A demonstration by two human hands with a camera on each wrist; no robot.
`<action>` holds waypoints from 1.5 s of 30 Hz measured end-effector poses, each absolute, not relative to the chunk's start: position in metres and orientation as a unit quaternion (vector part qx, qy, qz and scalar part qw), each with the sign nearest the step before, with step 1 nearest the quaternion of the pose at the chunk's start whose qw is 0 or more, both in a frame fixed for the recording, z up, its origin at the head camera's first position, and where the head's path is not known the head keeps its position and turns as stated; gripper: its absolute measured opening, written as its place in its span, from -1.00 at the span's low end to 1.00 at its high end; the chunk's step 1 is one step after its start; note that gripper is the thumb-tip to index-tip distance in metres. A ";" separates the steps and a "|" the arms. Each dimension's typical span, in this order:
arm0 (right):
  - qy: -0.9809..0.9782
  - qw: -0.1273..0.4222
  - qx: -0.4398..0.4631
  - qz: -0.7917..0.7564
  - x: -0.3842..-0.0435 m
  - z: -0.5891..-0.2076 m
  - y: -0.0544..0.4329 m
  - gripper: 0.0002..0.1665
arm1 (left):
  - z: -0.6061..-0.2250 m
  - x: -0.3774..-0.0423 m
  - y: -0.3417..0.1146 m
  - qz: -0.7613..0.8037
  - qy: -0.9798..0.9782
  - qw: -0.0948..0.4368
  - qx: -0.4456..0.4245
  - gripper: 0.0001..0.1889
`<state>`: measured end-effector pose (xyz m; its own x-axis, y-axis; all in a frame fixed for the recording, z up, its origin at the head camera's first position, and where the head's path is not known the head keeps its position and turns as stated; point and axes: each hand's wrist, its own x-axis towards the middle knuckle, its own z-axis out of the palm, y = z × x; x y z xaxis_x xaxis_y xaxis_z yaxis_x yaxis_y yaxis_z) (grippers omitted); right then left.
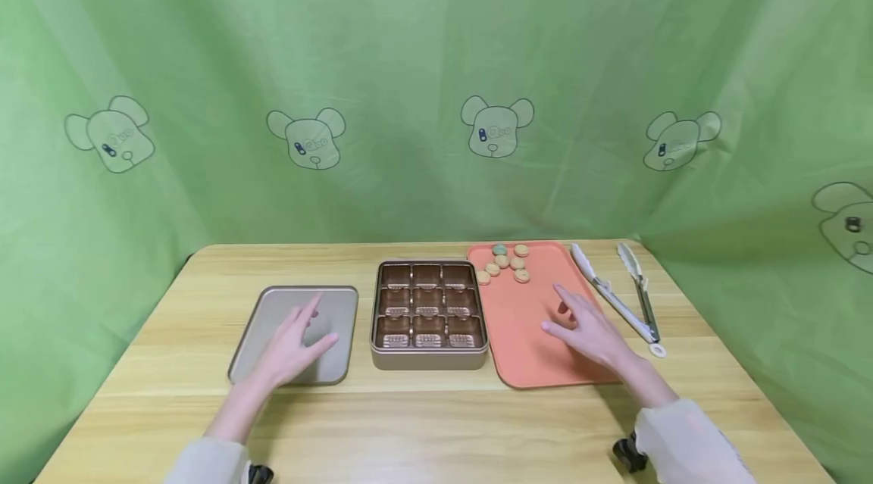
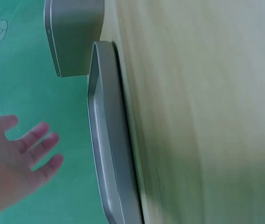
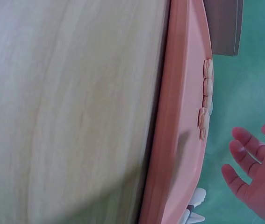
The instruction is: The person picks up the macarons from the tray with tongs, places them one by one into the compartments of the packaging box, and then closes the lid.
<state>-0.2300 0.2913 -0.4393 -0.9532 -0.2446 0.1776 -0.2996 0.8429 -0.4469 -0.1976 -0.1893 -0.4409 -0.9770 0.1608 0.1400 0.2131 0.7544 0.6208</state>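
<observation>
My left hand [image 1: 289, 348] hovers over a shallow grey metal lid [image 1: 273, 317], fingers spread and holding nothing. In the left wrist view that hand [image 2: 10, 154] is well above the lid's raised rim [image 2: 111, 116]. Over the coral tray [image 1: 525, 340] hangs my right hand [image 1: 588, 329], its fingers relaxed and bare. Several macarons [image 1: 517, 263], mostly beige with one blue-green, lie grouped at the tray's far left corner. Between the hands stands a grey metal tin [image 1: 428, 360] with a brown divided insert [image 1: 427, 302] whose compartments hold nothing.
White-tipped metal tongs [image 1: 621, 302] lie spread on the table to the right of the tray, its ring end toward me. The wooden table [image 1: 409, 431] meets a green curtain [image 1: 409, 196] with bear drawings at its back and sides.
</observation>
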 end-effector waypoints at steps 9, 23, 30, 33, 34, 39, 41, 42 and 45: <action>-0.954 0.052 0.125 0.269 -0.233 -0.443 0.295 -0.10 | -0.444 -0.210 -0.170 -0.386 -0.911 -0.008 -0.141 -0.16; -0.955 0.050 0.098 0.277 -0.232 -0.437 0.322 -0.06 | -0.452 -0.224 -0.144 -0.458 -0.861 -0.093 -0.200 0.01; -0.960 0.025 0.079 0.267 -0.229 -0.439 0.343 0.02 | -0.455 -0.229 -0.138 -0.445 -0.868 -0.095 -0.200 0.05; -0.960 0.019 0.062 0.273 -0.229 -0.440 0.353 0.03 | -0.456 -0.231 -0.135 -0.447 -0.866 -0.097 -0.201 0.08; -0.960 0.021 0.058 0.273 -0.228 -0.441 0.357 0.03 | -0.456 -0.231 -0.134 -0.446 -0.867 -0.097 -0.199 0.08; -0.963 0.037 0.048 0.263 -0.230 -0.444 0.375 0.03 | -0.459 -0.230 -0.132 -0.445 -0.872 -0.099 -0.180 0.08; -0.963 0.044 0.050 0.263 -0.231 -0.446 0.381 0.02 | -0.459 -0.229 -0.132 -0.443 -0.874 -0.099 -0.173 0.06; -0.963 0.048 0.051 0.262 -0.232 -0.447 0.385 0.01 | -0.459 -0.230 -0.131 -0.441 -0.875 -0.098 -0.171 0.05; -0.963 0.055 0.041 0.260 -0.234 -0.449 0.393 -0.01 | -0.461 -0.230 -0.131 -0.440 -0.877 -0.094 -0.169 0.04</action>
